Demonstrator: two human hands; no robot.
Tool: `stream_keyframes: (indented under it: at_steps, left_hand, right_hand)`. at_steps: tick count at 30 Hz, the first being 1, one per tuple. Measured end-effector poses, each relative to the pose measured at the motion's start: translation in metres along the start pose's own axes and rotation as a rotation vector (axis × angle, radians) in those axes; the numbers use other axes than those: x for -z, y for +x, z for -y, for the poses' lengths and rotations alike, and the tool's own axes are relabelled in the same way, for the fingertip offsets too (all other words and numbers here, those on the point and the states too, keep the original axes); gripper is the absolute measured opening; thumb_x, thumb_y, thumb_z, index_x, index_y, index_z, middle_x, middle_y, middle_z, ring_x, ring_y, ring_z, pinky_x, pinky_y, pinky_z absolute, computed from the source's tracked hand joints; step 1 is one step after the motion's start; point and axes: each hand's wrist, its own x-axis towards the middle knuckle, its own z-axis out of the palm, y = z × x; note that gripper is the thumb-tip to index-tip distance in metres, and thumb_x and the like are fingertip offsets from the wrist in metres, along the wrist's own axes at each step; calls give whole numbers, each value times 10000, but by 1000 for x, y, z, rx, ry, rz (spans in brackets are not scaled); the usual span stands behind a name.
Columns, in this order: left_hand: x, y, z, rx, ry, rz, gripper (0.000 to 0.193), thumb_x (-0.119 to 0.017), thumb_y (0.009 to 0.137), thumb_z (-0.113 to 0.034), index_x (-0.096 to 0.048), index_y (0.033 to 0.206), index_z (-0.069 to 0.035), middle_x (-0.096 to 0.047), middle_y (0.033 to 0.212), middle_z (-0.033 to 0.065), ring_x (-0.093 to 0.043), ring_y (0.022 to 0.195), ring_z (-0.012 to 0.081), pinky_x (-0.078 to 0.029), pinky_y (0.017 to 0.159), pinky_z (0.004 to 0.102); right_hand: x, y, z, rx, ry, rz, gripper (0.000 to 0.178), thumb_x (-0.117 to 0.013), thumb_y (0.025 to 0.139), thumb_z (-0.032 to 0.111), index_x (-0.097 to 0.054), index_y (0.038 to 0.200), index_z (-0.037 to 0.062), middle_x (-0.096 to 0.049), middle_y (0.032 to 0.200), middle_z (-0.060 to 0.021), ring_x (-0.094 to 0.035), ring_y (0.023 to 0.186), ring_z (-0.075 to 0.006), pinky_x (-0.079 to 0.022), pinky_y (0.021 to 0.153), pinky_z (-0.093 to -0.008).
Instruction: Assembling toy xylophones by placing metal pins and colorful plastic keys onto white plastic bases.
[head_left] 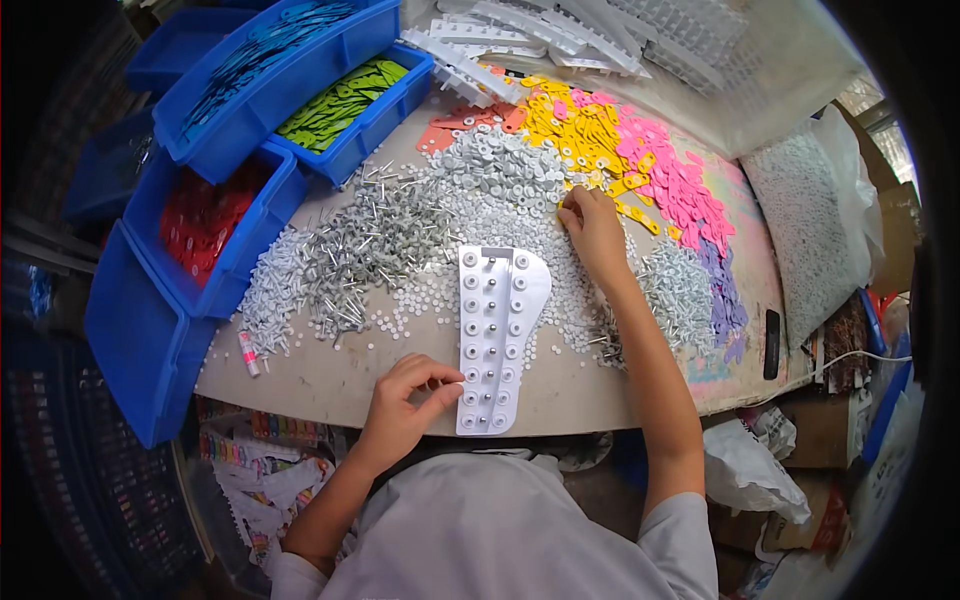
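Note:
A white plastic tray point(488, 340) with a curved right side lies upright before me on the table. White round pieces sit in columns along both its sides, and metal pins stand in its middle channel. My left hand point(405, 400) is at the tray's lower left edge, thumb and forefinger brought together; anything between them is too small to make out. Farther off, my right hand point(592, 230) is closed, fingertips down at the border of the heap of white round plastic pieces point(500, 165) and the yellow flat strips point(572, 125). What its fingers hold is hidden.
Metal pins point(375, 250) are heaped left of the tray. Pink strips point(670, 180) and purple strips point(722, 290) lie to the right. Blue bins point(215, 310) with blue, green and red pieces stand at the left. More white trays point(490, 40) are stacked at the back.

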Motion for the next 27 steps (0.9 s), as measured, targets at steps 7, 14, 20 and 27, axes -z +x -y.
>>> stream_keyframes:
  at_steps: [7,14,20,27]
  left_hand:
    - [-1,6,3,-26,1,4,88,-772,906,-12,-757,991,7,-675,922,47,-623,905,169,-487,802,293]
    - [-16,14,2,-107,78,-7,88,-781,886,-8,-769,974,-9,-663,901,62,-631,923,202,-496,798,321]
    - [-21,17,1,-213,294,-51,81,-780,873,-14,-745,946,-14,-668,899,92,-635,890,265,-504,762,358]
    - [-20,18,6,-295,375,-95,114,-818,841,-39,-738,922,-42,-663,849,86,-629,798,273,-504,703,375]
  right_hand:
    - [47,-43,59,-97,319,83,134,-717,966,73,-639,1049,2,-710,915,-122,-674,916,-258,-495,828,-371]
    - [78,-132,116,2,480,350,108,-729,918,24,-700,1021,17,-697,1016,-96,-642,1014,-265,-486,903,-380]
    - [68,-154,127,-108,587,404,111,-724,915,18,-703,1023,14,-670,998,-96,-620,1000,-280,-485,914,-380]
    - [60,-160,129,-66,502,321,129,-763,882,10,-716,1002,11,-659,960,-101,-619,958,-291,-500,841,-387]
